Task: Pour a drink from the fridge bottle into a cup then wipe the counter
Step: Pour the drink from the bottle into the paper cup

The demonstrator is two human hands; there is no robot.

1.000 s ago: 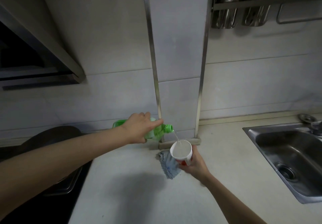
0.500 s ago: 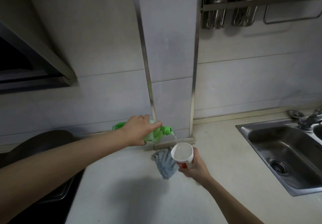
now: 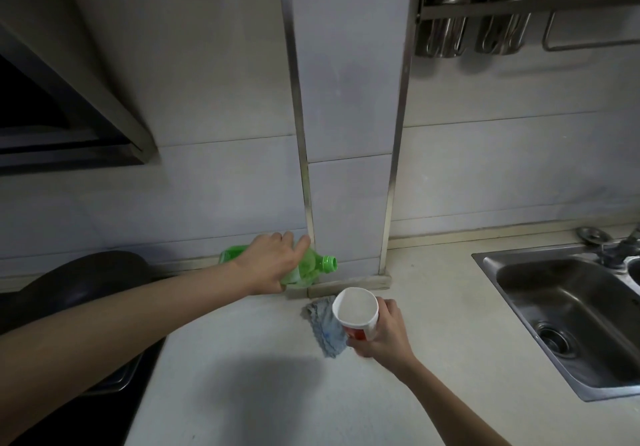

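Note:
My left hand (image 3: 270,262) grips a green plastic bottle (image 3: 310,267) lying almost level above the counter, its uncapped mouth pointing right, with no liquid leaving it. My right hand (image 3: 384,333) holds a white paper cup (image 3: 356,310) with a red band, tilted toward the bottle, just below and right of the bottle's mouth. The cup holds pale liquid. A grey-blue cloth (image 3: 323,327) lies crumpled on the pale counter (image 3: 259,376), partly behind the cup.
A steel sink (image 3: 568,310) with a tap (image 3: 620,251) is set into the counter at right. A black pan (image 3: 79,282) sits on the stove at left under a range hood (image 3: 79,116). Metal utensil holders (image 3: 471,26) hang above. A tiled column (image 3: 349,126) juts out behind the bottle.
The stream from the bottle into the cup has stopped. The bottle's mouth has lifted away from the cup, which is now lower and further right of it.

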